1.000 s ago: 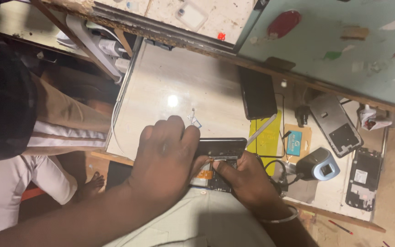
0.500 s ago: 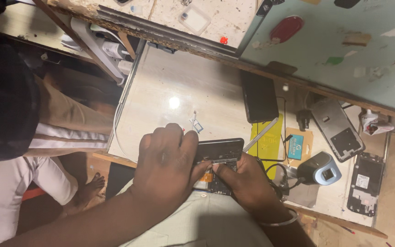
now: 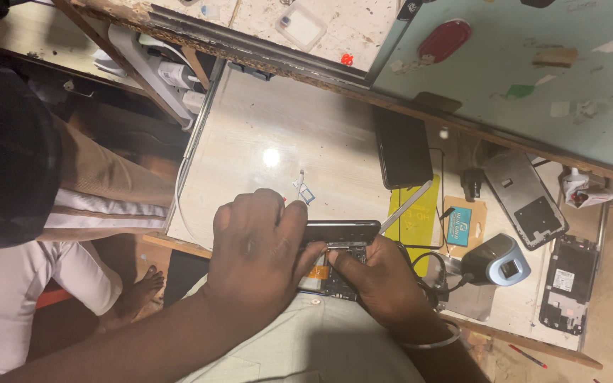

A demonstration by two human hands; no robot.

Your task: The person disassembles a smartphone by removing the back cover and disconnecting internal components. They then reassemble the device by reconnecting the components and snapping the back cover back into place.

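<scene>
Both hands [image 3: 321, 266] lower, beside blue label [image 3: 459, 225]

Opened phone [image 3: 338, 245]: 1 dark, slim handset, held at the near edge of the pale worktop, long axis running left to right. Upper edge shows a glossy black strip. Below it, exposed internals are visible, including an orange flex piece. Lower portion is hidden; further detail cannot be determined.

Centre frame, a glossy pale tabletop [image 3: 278, 135] reflects a lamp; upper edge shows rough chipped wooden trim [image 3: 250, 51]; a glossy black phone [image 3: 340, 231].
</scene>
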